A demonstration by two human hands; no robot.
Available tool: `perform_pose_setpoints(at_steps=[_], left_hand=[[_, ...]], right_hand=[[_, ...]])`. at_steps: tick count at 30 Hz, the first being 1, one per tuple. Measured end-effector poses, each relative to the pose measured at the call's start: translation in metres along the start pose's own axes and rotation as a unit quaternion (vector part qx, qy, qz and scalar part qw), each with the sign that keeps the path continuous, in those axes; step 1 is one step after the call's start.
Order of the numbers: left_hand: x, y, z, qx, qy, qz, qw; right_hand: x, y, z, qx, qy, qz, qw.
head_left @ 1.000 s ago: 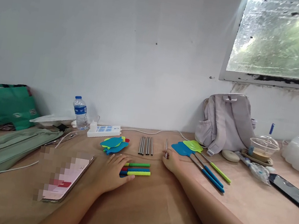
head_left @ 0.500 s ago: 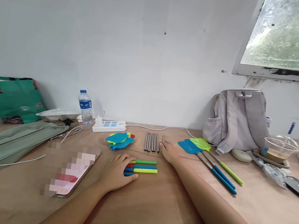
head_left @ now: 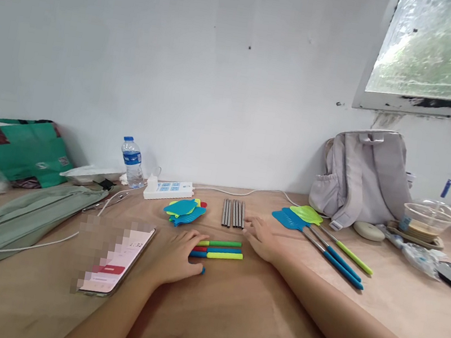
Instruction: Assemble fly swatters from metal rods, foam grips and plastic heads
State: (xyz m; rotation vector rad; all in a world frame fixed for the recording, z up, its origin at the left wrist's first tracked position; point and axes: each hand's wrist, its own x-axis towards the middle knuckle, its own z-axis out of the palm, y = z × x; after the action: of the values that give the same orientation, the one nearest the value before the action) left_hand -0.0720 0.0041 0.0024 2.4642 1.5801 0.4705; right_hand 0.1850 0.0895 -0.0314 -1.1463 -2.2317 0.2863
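Several coloured plastic handles [head_left: 224, 250], green, blue, yellow and red, lie side by side on the table. My left hand [head_left: 175, 257] rests over their left ends, fingers and thumb apart; its palm hides part of them, and a blue end shows by the thumb. Several short metal tubes [head_left: 234, 214] stand in a row behind the handles, lying flat and pointing away from me. My right hand [head_left: 262, 239] lies just right of the tubes, fingers stretched loosely and fingertips close to the last one. A pile of blue and yellow-green fly swatter heads [head_left: 184, 211] sits left of the tubes.
Assembled fly swatters [head_left: 330, 248] lie to the right, before a grey backpack [head_left: 358, 179]. A phone [head_left: 121, 261] is left of my left hand. Farther back are a power strip [head_left: 168, 189] and water bottle [head_left: 132, 162]. A drink cup [head_left: 427, 220] stands far right.
The metal tube at the far right has moved left against the others, and the row is closer together. My left hand still covers the handle ends. The view has shifted slightly.
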Motion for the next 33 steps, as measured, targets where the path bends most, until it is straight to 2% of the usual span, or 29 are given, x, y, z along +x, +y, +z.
perform_pose_setpoints(at_steps=[3, 6, 12, 18, 26, 33], left_hand=[[-0.001, -0.004, 0.000, 0.010, -0.014, -0.020, 1.000], [-0.001, -0.006, 0.002, 0.010, -0.030, -0.037, 0.999], [0.001, -0.006, 0.003, 0.004, -0.026, -0.037, 0.999], [0.004, -0.010, 0.002, -0.020, -0.019, -0.007, 1.000], [0.006, -0.012, 0.002, -0.034, -0.013, 0.002, 0.999], [0.007, -0.013, 0.001, -0.046, -0.020, 0.004, 0.999]], right_hand=[[-0.018, -0.016, -0.006, 0.012, -0.025, -0.048, 0.998], [-0.029, -0.030, -0.006, 0.001, -0.051, -0.060, 0.997], [-0.028, -0.041, -0.005, -0.020, -0.066, -0.094, 0.993], [-0.028, -0.042, -0.009, 0.000, -0.100, -0.091, 0.991], [-0.025, -0.036, -0.004, 0.034, -0.128, -0.115, 0.985], [-0.022, -0.029, -0.013, 0.067, -0.162, -0.144, 0.974]])
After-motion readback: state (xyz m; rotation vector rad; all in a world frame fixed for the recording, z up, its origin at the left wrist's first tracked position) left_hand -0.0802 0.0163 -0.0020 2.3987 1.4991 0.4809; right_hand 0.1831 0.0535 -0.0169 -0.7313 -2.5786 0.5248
